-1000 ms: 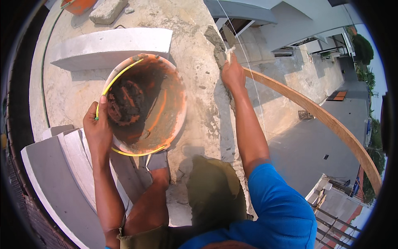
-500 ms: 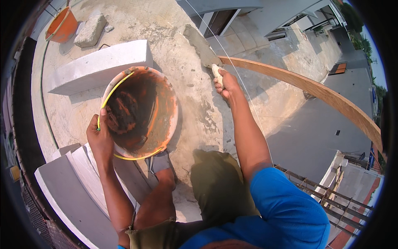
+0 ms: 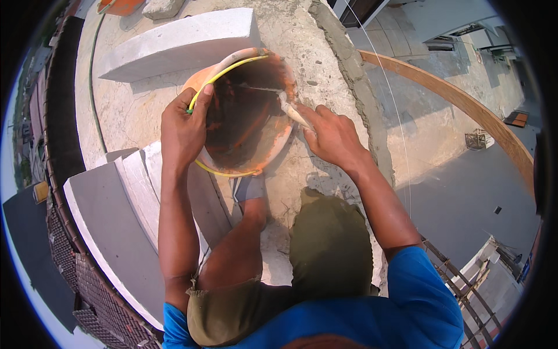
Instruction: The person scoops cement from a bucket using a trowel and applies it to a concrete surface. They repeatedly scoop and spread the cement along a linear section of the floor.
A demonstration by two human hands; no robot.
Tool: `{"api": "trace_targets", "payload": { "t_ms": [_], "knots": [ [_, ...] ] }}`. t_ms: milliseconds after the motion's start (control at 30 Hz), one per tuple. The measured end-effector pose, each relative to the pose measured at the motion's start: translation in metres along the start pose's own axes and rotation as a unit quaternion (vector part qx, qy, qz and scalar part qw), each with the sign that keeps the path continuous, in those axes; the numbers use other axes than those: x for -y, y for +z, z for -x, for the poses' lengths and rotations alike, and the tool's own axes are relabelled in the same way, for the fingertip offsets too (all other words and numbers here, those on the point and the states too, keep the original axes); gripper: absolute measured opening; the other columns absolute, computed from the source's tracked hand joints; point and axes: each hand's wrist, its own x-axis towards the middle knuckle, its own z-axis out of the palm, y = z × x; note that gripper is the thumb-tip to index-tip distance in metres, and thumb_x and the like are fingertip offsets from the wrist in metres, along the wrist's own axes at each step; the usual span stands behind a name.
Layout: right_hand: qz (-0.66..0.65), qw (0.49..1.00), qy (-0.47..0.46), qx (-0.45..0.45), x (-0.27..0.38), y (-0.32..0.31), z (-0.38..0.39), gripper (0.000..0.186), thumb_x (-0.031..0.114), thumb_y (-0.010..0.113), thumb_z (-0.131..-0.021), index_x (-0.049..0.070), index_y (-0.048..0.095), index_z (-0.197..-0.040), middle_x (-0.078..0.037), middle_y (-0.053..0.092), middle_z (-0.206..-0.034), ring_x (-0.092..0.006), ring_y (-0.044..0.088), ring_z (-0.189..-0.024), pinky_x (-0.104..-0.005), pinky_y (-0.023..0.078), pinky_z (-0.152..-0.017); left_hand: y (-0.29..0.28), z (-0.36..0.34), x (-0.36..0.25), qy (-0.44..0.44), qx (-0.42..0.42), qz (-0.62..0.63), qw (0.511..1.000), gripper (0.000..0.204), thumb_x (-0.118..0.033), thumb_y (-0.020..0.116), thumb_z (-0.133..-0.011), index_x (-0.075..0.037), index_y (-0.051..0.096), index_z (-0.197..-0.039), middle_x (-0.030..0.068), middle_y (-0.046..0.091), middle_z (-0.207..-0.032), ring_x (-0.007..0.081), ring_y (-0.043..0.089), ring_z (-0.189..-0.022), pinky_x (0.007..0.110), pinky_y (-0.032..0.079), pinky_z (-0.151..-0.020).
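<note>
Right hand (image 3: 332,135) now back at bucket (image 3: 273,152), trowel (image 3: 290,109) inside.

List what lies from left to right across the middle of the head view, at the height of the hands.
Stacked grey concrete blocks → left hand → orange plastic bucket → right hand → curved wooden plank.

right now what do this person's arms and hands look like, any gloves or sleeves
Both hands are bare, no gloves: the left hand and the right hand show no rings, watch or bands. The forearms are uncovered to above the elbow. Short blue sleeves of a shirt cover the upper arms. Olive-green shorts cover the bent knees below them.
</note>
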Motion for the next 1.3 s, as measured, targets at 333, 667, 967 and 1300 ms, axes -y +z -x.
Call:
{"api": "trace_targets", "payload": {
  "t_ms": [333,667,967,1300],
  "knots": [
    [0.074,0.992,-0.106,0.013,0.028,0.037,-0.036,0.058,0.007,0.059,-0.093,-0.001,0.058,-0.151,-0.021,0.075,-0.091,-0.0339,0.078,-0.082,-0.0454,0.062,-0.068,-0.026,-0.009,0.036,0.023,-0.002,-0.001,1.0,0.052,-0.044,0.066,-0.11,-0.003,0.066,-0.079,-0.0023,0.056,-0.068,0.0063,0.051,-0.066,0.029,0.047,-0.062],
    [0.094,0.981,-0.152,-0.082,0.047,0.032,-0.066,0.049,0.01,0.061,-0.093,-0.004,0.065,-0.14,-0.022,0.073,-0.094,-0.0352,0.078,-0.085,-0.0453,0.064,-0.072,-0.033,-0.05,0.045,0.034,0.05,0.021,0.998,0.052,-0.048,0.065,-0.11,0.002,0.08,-0.108,-0.0011,0.068,-0.08,0.0062,0.057,-0.075,0.026,0.049,-0.068],
    [0.125,0.968,-0.194,-0.099,0.055,0.033,-0.088,0.037,0.014,0.062,-0.095,-0.002,0.07,-0.128,-0.021,0.074,-0.092,-0.0336,0.079,-0.086,-0.045,0.064,-0.069,-0.048,-0.054,0.058,0.021,0.039,0.027,0.999,0.056,-0.05,0.063,-0.111,0.002,0.078,-0.124,0.0082,0.079,-0.105,0.0116,0.068,-0.095,0.029,0.056,-0.086],
    [0.181,0.928,-0.202,-0.256,0.081,0.037,-0.09,0.027,0.025,0.07,-0.089,0.001,0.074,-0.101,-0.012,0.073,-0.086,-0.0272,0.075,-0.074,-0.0407,0.061,-0.064,-0.034,-0.057,0.049,0.052,0.092,-0.042,0.994,0.056,-0.048,0.061,-0.112,0.003,0.077,-0.128,0.0078,0.079,-0.105,0.0129,0.069,-0.095,0.031,0.057,-0.088]
  ]
}}
